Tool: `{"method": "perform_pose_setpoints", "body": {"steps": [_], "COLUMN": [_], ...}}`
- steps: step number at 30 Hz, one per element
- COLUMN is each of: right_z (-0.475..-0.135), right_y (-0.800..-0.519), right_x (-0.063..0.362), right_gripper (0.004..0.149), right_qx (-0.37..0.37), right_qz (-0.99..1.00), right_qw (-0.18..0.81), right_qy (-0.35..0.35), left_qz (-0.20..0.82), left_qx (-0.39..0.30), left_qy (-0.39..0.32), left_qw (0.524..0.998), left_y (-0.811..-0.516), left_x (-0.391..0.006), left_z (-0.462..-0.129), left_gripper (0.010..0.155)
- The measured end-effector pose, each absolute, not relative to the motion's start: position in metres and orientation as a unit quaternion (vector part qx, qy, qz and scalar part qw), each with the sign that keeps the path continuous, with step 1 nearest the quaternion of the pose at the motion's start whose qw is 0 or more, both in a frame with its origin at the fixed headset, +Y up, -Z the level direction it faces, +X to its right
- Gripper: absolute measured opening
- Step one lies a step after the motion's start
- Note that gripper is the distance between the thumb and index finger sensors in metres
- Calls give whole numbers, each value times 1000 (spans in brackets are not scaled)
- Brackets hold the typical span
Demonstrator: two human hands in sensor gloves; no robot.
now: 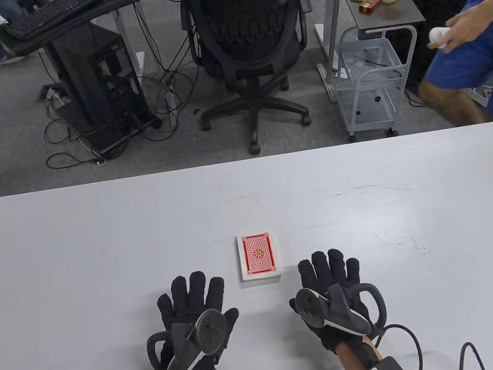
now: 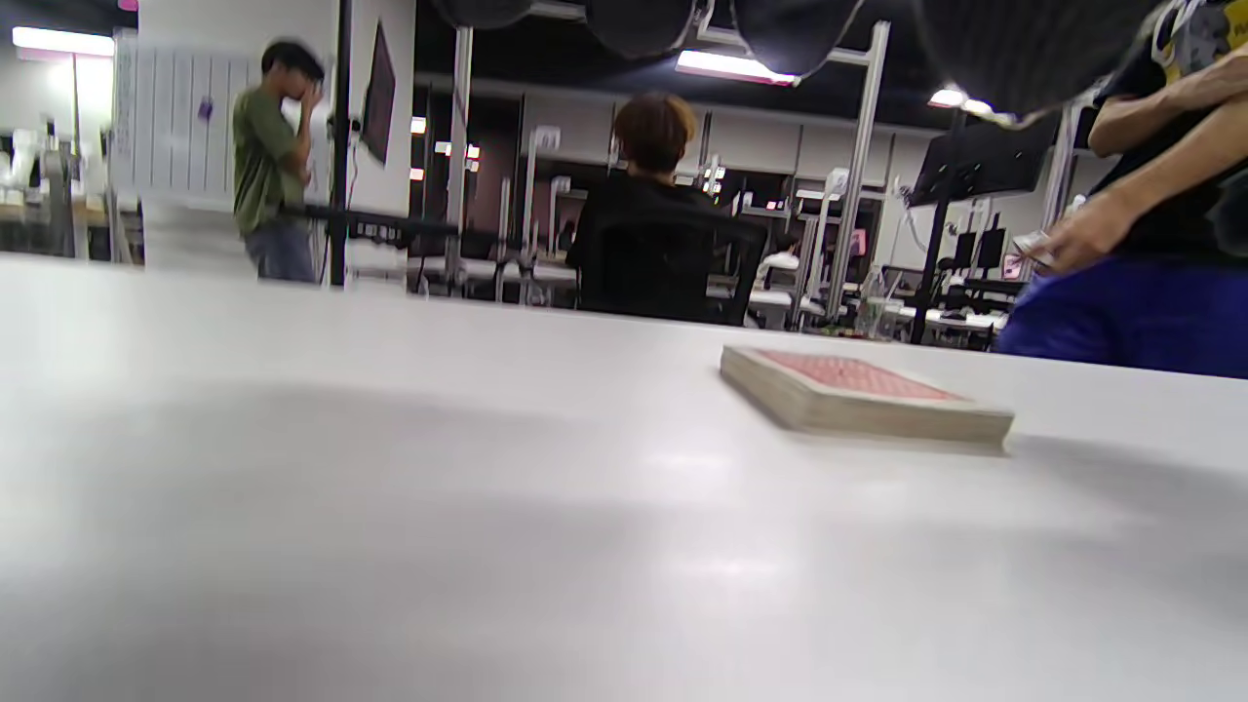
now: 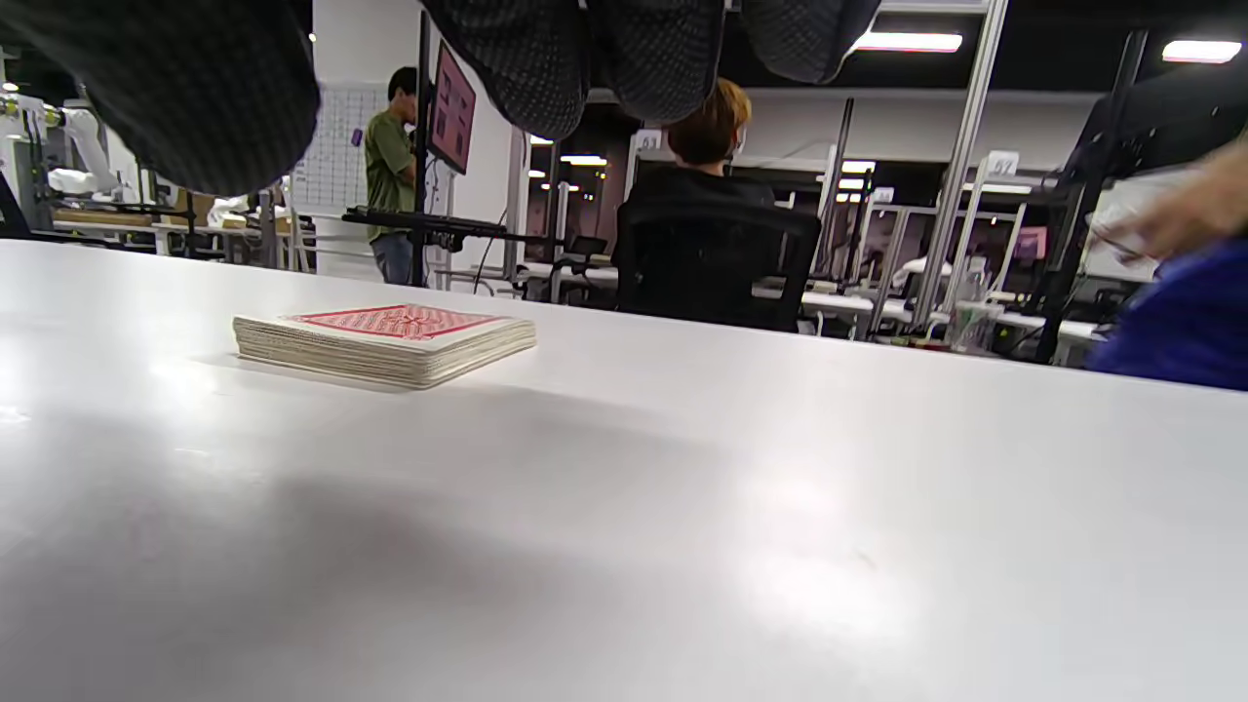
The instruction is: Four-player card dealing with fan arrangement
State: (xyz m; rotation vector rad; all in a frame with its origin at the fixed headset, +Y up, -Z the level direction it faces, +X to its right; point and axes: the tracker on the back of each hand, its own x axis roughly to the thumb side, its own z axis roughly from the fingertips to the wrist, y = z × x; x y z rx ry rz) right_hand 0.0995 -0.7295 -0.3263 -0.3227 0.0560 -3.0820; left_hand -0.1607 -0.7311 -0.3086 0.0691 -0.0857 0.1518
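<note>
One deck of cards (image 1: 258, 258) lies face down, red backs up, squared into a single neat stack on the white bench (image 1: 97, 246), with two gloved hands resting flat on either side of its near end. The left hand (image 1: 192, 317) sits just to the left of the deck and the right hand (image 1: 336, 292) just to its right; neither touches it. Both hands are released, fingers straight and spread against the bench top, holding nothing. The symmetry looks like a ready stance: the deck is centred within easy reach of both hands, so that one could lift it while the other draws cards off the top. No card has yet left the stack, and no fan or player pile is visible anywhere around the deck, so by this showing the four-way deal has not begun.

Beyond the deck, past the far edge of the bench, stands one black office chair (image 1: 251, 39), with one computer tower (image 1: 97, 84) to its left and one grey trolley (image 1: 370, 81) to its right. A person in blue shorts (image 1: 479, 59) stands at the far right of the deck.
</note>
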Motion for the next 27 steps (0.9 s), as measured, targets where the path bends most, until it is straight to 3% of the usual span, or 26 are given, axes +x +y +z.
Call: {"method": "perform_pose_setpoints", "body": {"steps": [6, 11, 16, 19, 23, 27], "right_z": [-351, -390, -428, -442, -455, -461], "right_y": [-723, -717, -731, -743, -758, -767], "right_x": [101, 108, 110, 108, 104, 99], "right_gripper": [82, 81, 81, 82, 83, 83], "right_qx": [-108, -91, -43, -7, 29, 60], "right_qz": [-992, -970, -893, -850, -829, -807], "right_qw": [-36, -182, -386, -458, -477, -504], "right_qy": [-57, -136, -228, -260, -292, -303], "left_qz": [117, 177, 283, 340, 349, 356], "left_qx": [-27, -126, -246, -285, -323, -320], "left_qy": [-50, -30, 41, 88, 153, 193], "left_qw": [991, 976, 926, 892, 866, 857], "left_y": [-733, -728, -738, -748, -758, -758], "left_x": [-157, -143, -135, -133, -131, -132], "left_z": [-336, -382, -426, -445, -460, -469], "left_gripper": [71, 73, 79, 81, 83, 83]}}
